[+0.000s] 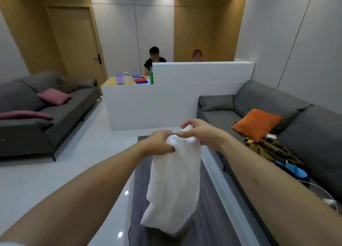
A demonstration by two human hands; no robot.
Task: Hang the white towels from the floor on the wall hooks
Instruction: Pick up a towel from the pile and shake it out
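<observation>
Both hands are up in front of the chest, gripping one soft white terry towel (173, 179) at its top edge. The left hand (160, 143) is clenched around a bunched corner, and the right hand (200, 133) pinches the fabric just beside it between thumb and fingertips. The rest of the towel hangs free below them, over a dark grey striped rug (209, 208) on the glossy white floor (46, 171).

The step in hand looks like finding a good edge or loop before walking to a hook. I would slide the hands apart along the hem so the cloth opens flat, keep the lower end off the floor, and settle on one hanging point before letting go with either hand.

By count, one white towel is in view; no others on the floor and no wall hooks can be seen from here. There are two grey fabric sofas, one at left (42, 116) and one at right (288, 116), two pink cushions (54, 96) at left and one orange square cushion (257, 124) at right. Further back, the white counter (148, 105) carries a few pale plastic bottles, one green bottle (151, 77) and a small stack of red and blue cloths (141, 80). Two people sit behind it.
</observation>
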